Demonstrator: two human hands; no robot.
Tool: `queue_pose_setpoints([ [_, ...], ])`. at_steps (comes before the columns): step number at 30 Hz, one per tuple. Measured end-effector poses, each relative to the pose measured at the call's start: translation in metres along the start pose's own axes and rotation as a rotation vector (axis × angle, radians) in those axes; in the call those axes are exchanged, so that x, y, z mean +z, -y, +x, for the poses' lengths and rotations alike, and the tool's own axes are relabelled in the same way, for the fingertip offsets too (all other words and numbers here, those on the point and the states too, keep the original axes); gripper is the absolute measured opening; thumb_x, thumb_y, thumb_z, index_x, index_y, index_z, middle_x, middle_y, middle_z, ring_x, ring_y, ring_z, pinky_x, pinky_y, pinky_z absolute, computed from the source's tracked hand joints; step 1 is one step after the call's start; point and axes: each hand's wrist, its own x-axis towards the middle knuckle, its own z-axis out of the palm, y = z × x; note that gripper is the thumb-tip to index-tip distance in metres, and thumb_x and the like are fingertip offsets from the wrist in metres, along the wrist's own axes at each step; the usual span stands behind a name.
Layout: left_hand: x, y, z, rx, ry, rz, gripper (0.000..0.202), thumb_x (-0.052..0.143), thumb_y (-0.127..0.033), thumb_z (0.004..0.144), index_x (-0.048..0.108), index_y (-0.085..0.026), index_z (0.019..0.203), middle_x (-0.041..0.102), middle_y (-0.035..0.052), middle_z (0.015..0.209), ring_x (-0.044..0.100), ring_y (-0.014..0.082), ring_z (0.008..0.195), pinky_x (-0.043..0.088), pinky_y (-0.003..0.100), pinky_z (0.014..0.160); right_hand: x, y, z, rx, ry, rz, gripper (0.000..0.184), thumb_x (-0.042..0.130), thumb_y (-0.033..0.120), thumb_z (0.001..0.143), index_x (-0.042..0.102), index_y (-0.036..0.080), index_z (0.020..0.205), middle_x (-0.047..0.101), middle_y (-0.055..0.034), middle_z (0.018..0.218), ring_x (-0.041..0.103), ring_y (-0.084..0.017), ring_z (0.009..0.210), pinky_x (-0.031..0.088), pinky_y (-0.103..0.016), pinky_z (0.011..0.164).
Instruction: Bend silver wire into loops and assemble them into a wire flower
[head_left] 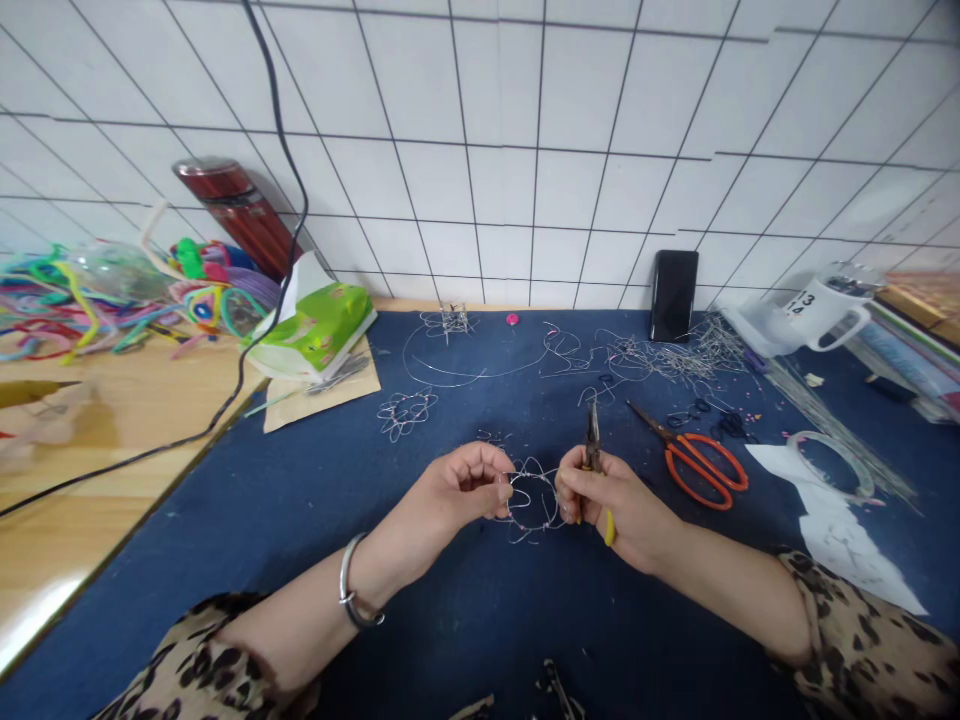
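Observation:
My left hand is closed, pinching the left side of a round wire flower frame held just above the blue mat. My right hand is closed round yellow-handled pliers, whose jaws point up and away, and its fingertips also touch the frame's right side. A silver bangle circles my left wrist. Both sleeves are leopard print.
Orange-handled scissors lie right of my hands. Loose wire pieces, a second wire flower, a black phone against the tiled wall, a white mug, a green tissue pack, coloured pipe cleaners and a black cable surround the mat.

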Motion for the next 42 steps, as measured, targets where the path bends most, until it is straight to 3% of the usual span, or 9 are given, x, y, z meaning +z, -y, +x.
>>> queue_pose_setpoints([
  [8,-0.0002,0.0006,-0.0003,-0.009,0.045,0.024,0.016,0.062,-0.022,0.077,0.055,-0.016,0.089,0.054,-0.0007,0.072,0.051,0.0092,0.062,0.042,0.024,0.061,0.0033,0.0074,-0.003,-0.078,-0.077,-0.279,0.009,0.059,0.027,0.077,0.054,0.02,0.081,0.051,0.002,0.073,0.046,-0.011,0.068,0.036,-0.028,0.065],
  [26,0.0016,0.0019,-0.0008,0.007,0.119,0.1,0.014,0.059,-0.02,0.08,0.053,-0.016,0.092,0.054,-0.001,0.078,0.053,0.0089,0.067,0.044,0.025,0.065,0.0014,0.0056,-0.0019,-0.002,0.015,-0.209,0.014,0.057,0.016,0.074,0.053,0.019,0.088,0.057,0.0001,0.078,0.05,-0.01,0.065,0.039,-0.026,0.062],
  [34,0.0028,-0.0005,-0.0017,0.04,0.122,0.192,0.01,0.055,-0.017,0.081,0.052,-0.015,0.09,0.054,-0.0016,0.074,0.052,0.0089,0.065,0.042,0.025,0.064,-0.0006,0.0068,-0.0037,0.046,0.108,-0.138,0.038,0.061,0.006,0.065,0.052,0.021,0.099,0.054,0.0011,0.083,0.052,-0.012,0.082,0.041,-0.028,0.077],
  [42,0.0086,-0.0009,-0.005,0.042,0.16,0.223,0.009,0.055,-0.016,0.081,0.052,-0.016,0.09,0.052,-0.0023,0.074,0.051,0.0088,0.065,0.041,0.024,0.062,0.0021,0.0039,-0.0066,0.074,0.137,-0.195,0.045,0.069,0.009,0.062,0.053,0.024,0.102,0.046,0.0046,0.076,0.045,-0.008,0.067,0.041,-0.024,0.063],
])
